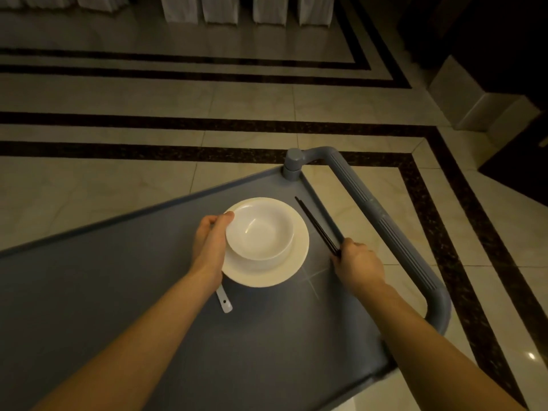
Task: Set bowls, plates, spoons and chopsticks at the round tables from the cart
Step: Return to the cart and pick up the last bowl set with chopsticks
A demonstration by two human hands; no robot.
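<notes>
A white bowl (261, 231) sits on a white plate (293, 262) on the grey cart top (118, 292). My left hand (209, 241) grips the left side of the plate and bowl, thumb over the bowl's rim. A white spoon handle (224, 301) sticks out from under my left wrist; whether the hand holds it is hidden. Dark chopsticks (315, 225) lie along the cart's right edge, and my right hand (357, 261) is closed around their near end.
The cart's grey handle (394, 229) curves around the right side, close to my right hand. Tiled floor with dark stripes (207, 123) surrounds the cart. White-draped chairs or tables (246, 8) stand far ahead. A dark wall and step (480, 93) lie at the right.
</notes>
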